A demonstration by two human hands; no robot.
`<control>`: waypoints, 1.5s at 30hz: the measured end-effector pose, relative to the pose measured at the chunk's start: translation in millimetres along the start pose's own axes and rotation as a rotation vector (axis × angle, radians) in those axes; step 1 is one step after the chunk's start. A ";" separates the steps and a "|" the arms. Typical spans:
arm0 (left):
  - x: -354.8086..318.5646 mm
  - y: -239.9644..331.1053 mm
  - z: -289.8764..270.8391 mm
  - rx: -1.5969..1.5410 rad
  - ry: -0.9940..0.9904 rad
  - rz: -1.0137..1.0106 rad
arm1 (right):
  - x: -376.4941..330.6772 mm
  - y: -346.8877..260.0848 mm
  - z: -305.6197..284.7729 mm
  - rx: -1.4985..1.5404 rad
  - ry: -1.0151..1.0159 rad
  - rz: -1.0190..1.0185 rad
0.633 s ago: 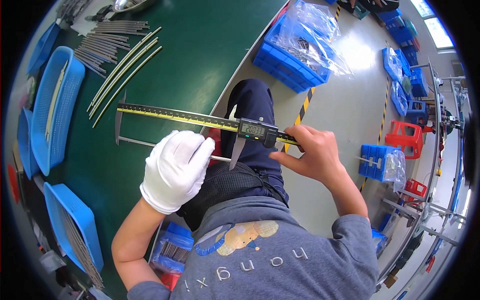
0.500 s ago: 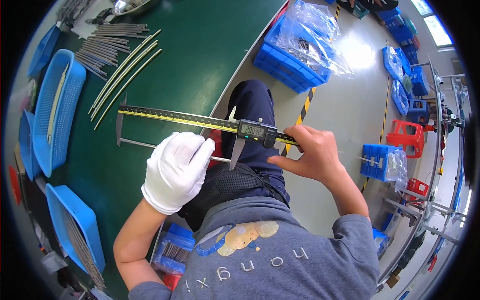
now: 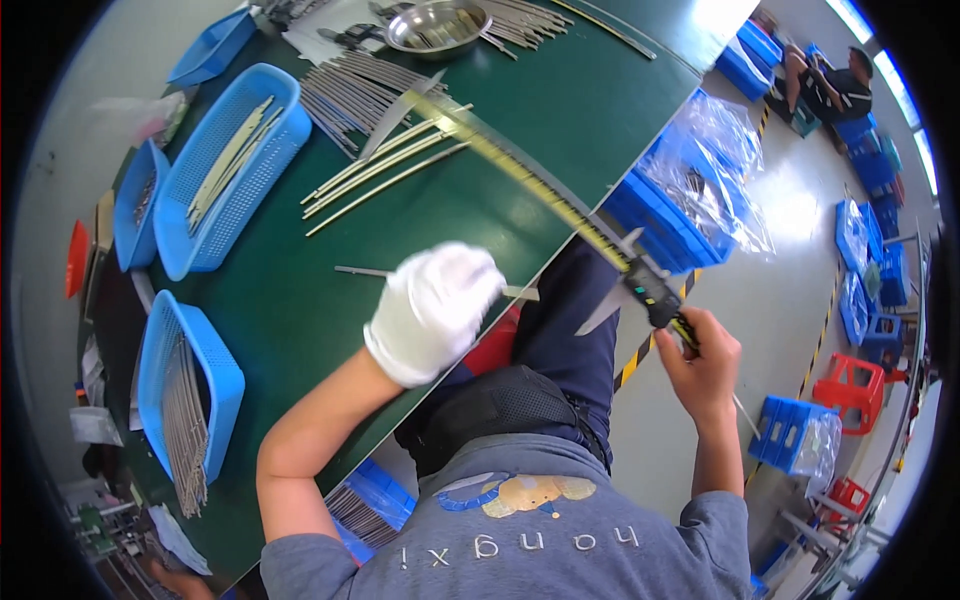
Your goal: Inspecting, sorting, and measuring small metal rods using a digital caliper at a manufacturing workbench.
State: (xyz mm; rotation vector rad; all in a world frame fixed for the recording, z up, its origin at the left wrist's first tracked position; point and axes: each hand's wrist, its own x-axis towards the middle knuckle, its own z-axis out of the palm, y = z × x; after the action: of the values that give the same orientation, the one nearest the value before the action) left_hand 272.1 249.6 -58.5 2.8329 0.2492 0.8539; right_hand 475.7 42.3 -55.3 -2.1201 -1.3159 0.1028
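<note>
Caliper (image 3: 560, 205): long digital type with yellow scale; held in the air above the green table (image 3: 300, 300) edge.
Caliper long axis: diagonal, from far left over the table down to near right beside the right hand.
Caliper slider (image 3: 645, 285): near the right end, sliding jaw pointing down-left; fixed jaw far up the beam, above the loose rods.
Right hand (image 3: 700, 355): bare, closed around the beam end just below the slider; nearer of the two hands to the caliper.
Left hand (image 3: 435, 305): white glove, fingers curled over a thin metal rod (image 3: 365, 271); exact grip hidden by the glove.
Rod position: lying roughly level at the near table edge, one end out to the left of the glove, the other end out to the right.
Rod relative to caliper: below the beam and apart from it; sliding jaw just right of the rod's right end.
Head view, surroundings: loose rods (image 3: 385, 170) on the table; blue baskets (image 3: 225, 170) with rods at left; steel bowl (image 3: 438, 27) at far edge.
Floor at right: blue crates (image 3: 660, 215) under clear plastic; red stool (image 3: 850, 385); another person seated far off.
</note>
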 end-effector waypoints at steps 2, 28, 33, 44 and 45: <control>12.8 -30.7 3.6 0.049 0.044 -0.068 | 2.6 3.0 -5.9 0.069 0.097 0.097; 75.5 -105.2 -5.3 0.336 -0.681 -0.347 | -9.8 36.6 10.9 0.283 0.249 0.360; 54.6 -102.8 -12.6 0.045 0.086 -0.445 | 1.0 49.7 10.8 0.381 0.332 0.385; 68.2 -24.4 -44.5 -0.972 0.842 -0.519 | 37.1 20.3 4.2 0.375 0.296 0.300; 66.1 -24.5 -46.9 -0.982 0.861 -0.525 | 39.4 20.0 5.4 0.339 0.291 0.277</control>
State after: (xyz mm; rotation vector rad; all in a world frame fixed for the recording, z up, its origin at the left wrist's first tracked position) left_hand 297.5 292.5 9.9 1.3178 0.4726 1.4592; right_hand 508.8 71.5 -60.6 -1.9256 -0.7719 0.1186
